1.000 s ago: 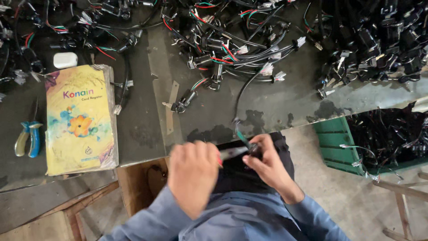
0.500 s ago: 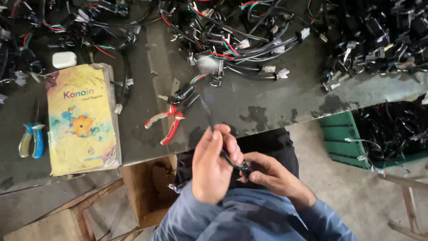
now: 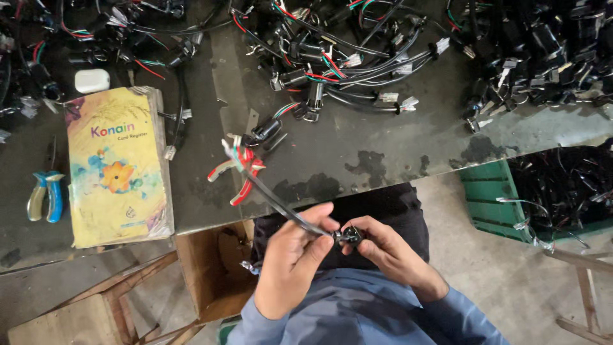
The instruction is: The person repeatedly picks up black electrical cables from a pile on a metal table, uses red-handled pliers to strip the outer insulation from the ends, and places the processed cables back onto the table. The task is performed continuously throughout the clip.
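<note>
Both hands work one black cable w/ a small black switch part, held over the lap just off the table's near edge.

L hand (image 3: 295, 262): thumb + forefinger pinched on the black cable (image 3: 274, 198) close to its end; other fingers curled under. R hand (image 3: 389, 252): fingertips pressed together around the small black switch part (image 3: 350, 236) at that cable end; the 2 hands nearly touch. Cable runs up-left from the hands over the table (image 3: 383, 147) near edge; its free end shows red, green & white wires, above the red-handled pliers (image 3: 239, 179) lying by that edge. Yellow book (image 3: 118, 166) lies twd the table's left side, blue-handled pliers (image 3: 45, 195) near the left edge, white case (image 3: 92, 80) just beyond the book. Heaps of black wire harnesses (image 3: 345, 57) fill the far side. Green crate (image 3: 495, 198) of more harnesses sits below the table's right end.
</note>
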